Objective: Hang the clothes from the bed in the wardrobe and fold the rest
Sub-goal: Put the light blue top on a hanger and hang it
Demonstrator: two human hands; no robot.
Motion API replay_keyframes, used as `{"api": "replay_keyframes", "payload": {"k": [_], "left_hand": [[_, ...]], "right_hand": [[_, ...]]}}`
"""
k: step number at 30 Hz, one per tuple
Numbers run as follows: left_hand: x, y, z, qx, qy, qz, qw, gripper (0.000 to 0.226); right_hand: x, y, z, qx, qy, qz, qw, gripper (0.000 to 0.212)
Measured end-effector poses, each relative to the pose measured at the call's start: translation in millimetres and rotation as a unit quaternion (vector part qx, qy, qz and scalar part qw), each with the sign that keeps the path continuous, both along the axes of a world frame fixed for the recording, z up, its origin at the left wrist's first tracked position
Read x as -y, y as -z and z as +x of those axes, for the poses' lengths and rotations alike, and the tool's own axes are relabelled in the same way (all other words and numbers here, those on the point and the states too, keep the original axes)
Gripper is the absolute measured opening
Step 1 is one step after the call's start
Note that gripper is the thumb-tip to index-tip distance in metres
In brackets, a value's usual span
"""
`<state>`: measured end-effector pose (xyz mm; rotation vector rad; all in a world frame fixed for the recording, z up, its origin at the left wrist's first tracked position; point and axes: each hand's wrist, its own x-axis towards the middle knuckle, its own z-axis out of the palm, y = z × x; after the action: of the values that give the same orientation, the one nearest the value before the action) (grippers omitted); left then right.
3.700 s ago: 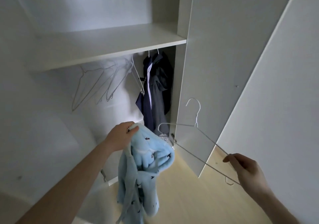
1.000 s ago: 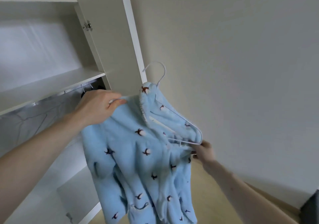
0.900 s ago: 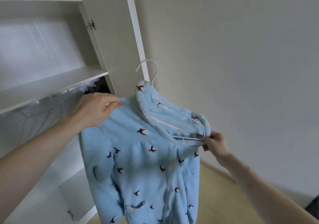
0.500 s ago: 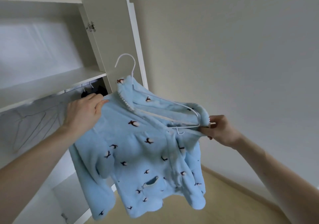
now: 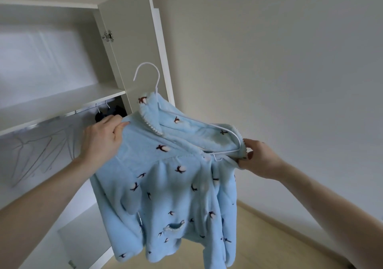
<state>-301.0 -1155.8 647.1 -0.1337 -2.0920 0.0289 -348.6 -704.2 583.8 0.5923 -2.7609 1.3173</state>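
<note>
Blue fleece top (image 5: 165,186) on white hanger (image 5: 148,70)

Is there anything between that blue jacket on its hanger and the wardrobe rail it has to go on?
Nothing visible blocks it. The blue jacket, on the white hanger, is held out in front of the open wardrobe by the left hand and right hand. The rail already carries dark clothes at its right end and empty hangers further left.
</note>
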Motion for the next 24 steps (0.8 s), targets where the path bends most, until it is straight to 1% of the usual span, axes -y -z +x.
{"api": "replay_keyframes", "payload": {"k": [3, 5, 7, 8, 10, 13, 15, 18, 21, 23, 24], "left_hand": [[-7, -4, 7, 0.004, 0.007, 0.008, 1.0, 0.034], [-15, -6, 10, 0.001, 0.02, 0.033, 0.999, 0.033], [-23, -9, 12, -0.011, 0.048, 0.059, 0.997, 0.035], [-24, -11, 13, -0.017, 0.054, 0.052, 0.997, 0.034], [-19, -15, 13, -0.016, 0.037, 0.01, 0.999, 0.032], [1, -12, 16, -0.002, 0.002, -0.042, 0.999, 0.035], [10, -7, 20, -0.003, -0.009, -0.067, 0.998, 0.037], [15, 0, 22, -0.007, -0.014, -0.099, 0.995, 0.036], [17, 0, 26, 0.001, 0.006, -0.135, 0.991, 0.031], [16, 4, 31, 0.032, 0.038, -0.179, 0.983, 0.024], [14, 7, 34, 0.055, 0.052, -0.189, 0.979, 0.022]], "right_hand": [[-1, 2, -2, -0.011, 0.017, -0.002, 1.0, 0.021], [4, 6, -2, -0.006, 0.033, -0.005, 0.999, 0.019], [10, 9, -3, 0.012, 0.044, -0.034, 0.998, 0.019], [12, 9, -4, 0.019, 0.051, -0.054, 0.997, 0.02], [12, 6, -2, 0.031, 0.061, -0.086, 0.994, 0.024], [4, 3, 2, 0.055, 0.029, -0.096, 0.993, 0.022], [2, 3, 5, 0.081, 0.007, -0.112, 0.99, 0.017], [3, 6, 1, 0.155, 0.007, -0.196, 0.968, 0.016], [5, 3, -7, 0.218, 0.065, -0.273, 0.935, 0.017], [3, -3, -12, 0.242, 0.102, -0.332, 0.906, 0.018], [2, -6, -13, 0.24, 0.114, -0.352, 0.898, 0.018]]}}
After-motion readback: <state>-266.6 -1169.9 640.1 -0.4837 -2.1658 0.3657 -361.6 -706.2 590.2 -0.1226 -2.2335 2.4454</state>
